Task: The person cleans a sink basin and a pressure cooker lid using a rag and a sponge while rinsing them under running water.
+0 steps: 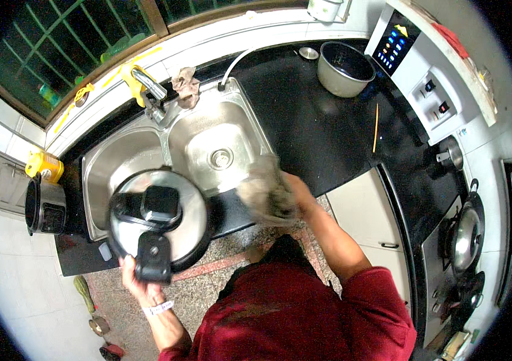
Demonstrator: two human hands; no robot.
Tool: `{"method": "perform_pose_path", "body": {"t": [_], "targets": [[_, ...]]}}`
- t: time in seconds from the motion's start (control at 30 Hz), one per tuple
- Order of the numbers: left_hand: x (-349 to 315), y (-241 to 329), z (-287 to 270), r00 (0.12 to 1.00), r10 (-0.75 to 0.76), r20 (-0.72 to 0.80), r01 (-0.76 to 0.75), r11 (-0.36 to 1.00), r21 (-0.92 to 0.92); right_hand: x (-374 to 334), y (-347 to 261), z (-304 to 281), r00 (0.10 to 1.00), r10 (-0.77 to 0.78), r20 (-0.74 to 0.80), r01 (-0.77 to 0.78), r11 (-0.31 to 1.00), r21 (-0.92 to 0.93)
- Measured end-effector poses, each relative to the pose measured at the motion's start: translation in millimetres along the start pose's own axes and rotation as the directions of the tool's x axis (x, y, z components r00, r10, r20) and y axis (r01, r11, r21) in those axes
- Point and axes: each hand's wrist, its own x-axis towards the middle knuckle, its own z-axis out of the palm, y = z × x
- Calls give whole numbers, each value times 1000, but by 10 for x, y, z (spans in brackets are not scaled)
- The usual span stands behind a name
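Observation:
My left hand [135,283] is closed round the black handle of a round pot lid [191,225], silver with a dark rim and raised black fittings on top. The lid is tilted up in front of the left sink basin [126,147] and covers part of it. My right hand [297,191] grips a grey-brown cloth [265,189], smeared by motion, near the front edge of the right sink basin [199,135]. Cloth and lid are apart. The fingers of my right hand are partly hidden behind the cloth.
A faucet [155,90] with a crumpled brown rag [185,84] beside it stands behind the sink. On the black counter are a grey pot [343,81] and a thin orange stick [376,127]. A black container [48,207] stands left; a covered wok [468,240] sits right.

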Motion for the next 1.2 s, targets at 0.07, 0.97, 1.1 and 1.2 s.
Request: {"method": "perform_pose_path", "body": {"t": [0.07, 0.97, 1.1, 1.2], "targets": [[217, -369, 216, 988, -153, 10, 153, 985, -85, -382, -181, -264, 998, -65, -25, 69, 944, 323], [931, -3552, 2731, 726, -623, 292, 671, 734, -103, -658, -410, -2421, 973, -74, -218, 164, 889, 428], [907, -3574, 2636, 709, -674, 207, 675, 734, 77, -517, -771, -2069, 994, -48, -98, 93, 840, 535], [799, -3441, 2757, 716, -689, 114, 589, 684, 430, -308, -783, -2026, 991, 12, -137, 58, 869, 492]]}}
